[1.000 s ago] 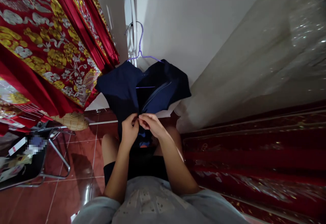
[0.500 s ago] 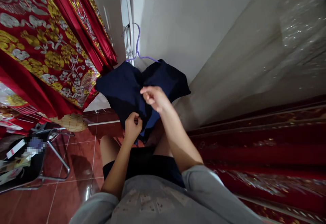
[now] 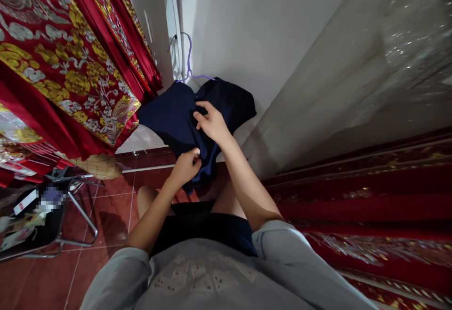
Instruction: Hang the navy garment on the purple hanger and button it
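A dark navy short-sleeved shirt (image 3: pixel 165 110) hangs on a purple hanger (image 3: pixel 190 67), its front facing me. My left hand (image 3: pixel 184 168) is at the lower front of the shirt, thumb and fingers pinched on the cloth near the front edge. Higher up, just below the neckline, my right hand (image 3: pixel 212 124) lies against the front with its index finger and thumb apart. Its other fingers are partly hidden. Folds run down the cloth between the two hands to the hem.
Red cloth with gold and silver embroidery (image 3: pixel 77 82) hangs at the left. Below it stands a black chair (image 3: pixel 51 227) with papers and small items on it. Clear plastic sheeting (image 3: pixel 353 89) and red embroidered fabric (image 3: pixel 370 206) fill the right side. The floor is red tile (image 3: pixel 109 220).
My right hand has come up slightly and its fingers have spread at the shirt front. My left hand has moved a little right. The shirt has shifted, its right sleeve side drawn inward.
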A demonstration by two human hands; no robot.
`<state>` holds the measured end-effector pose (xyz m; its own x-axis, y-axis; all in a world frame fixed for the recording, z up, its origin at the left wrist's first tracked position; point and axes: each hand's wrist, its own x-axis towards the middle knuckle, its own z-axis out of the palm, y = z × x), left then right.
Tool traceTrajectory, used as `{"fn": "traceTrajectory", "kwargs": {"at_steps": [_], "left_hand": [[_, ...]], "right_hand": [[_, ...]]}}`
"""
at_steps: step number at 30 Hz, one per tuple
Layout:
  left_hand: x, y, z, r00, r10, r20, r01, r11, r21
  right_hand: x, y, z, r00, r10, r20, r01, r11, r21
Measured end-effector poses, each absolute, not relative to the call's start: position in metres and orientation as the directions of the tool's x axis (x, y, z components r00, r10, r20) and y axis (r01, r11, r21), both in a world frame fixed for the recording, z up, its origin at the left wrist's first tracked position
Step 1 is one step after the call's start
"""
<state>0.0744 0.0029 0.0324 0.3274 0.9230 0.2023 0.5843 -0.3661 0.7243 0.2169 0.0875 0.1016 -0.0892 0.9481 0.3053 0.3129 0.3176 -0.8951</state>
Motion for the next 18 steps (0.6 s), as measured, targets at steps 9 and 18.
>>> {"fn": "traceTrajectory", "kwargs": {"at_steps": [9,18], "left_hand": [[0.076,0.001,0.026,0.334,0.917,0.220,0.590,-0.385,0.709],[0.080,-0.003,0.015,0.392,0.911,0.126,0.554,-0.343,0.758]], "right_hand": [[0.243,0.097,0.094,-0.017,0.957,0.289,0.616,0.238,-0.751],[0.223,0.096,0.083,-0.210,0.922,0.326,0.533,0.388,-0.752]]}}
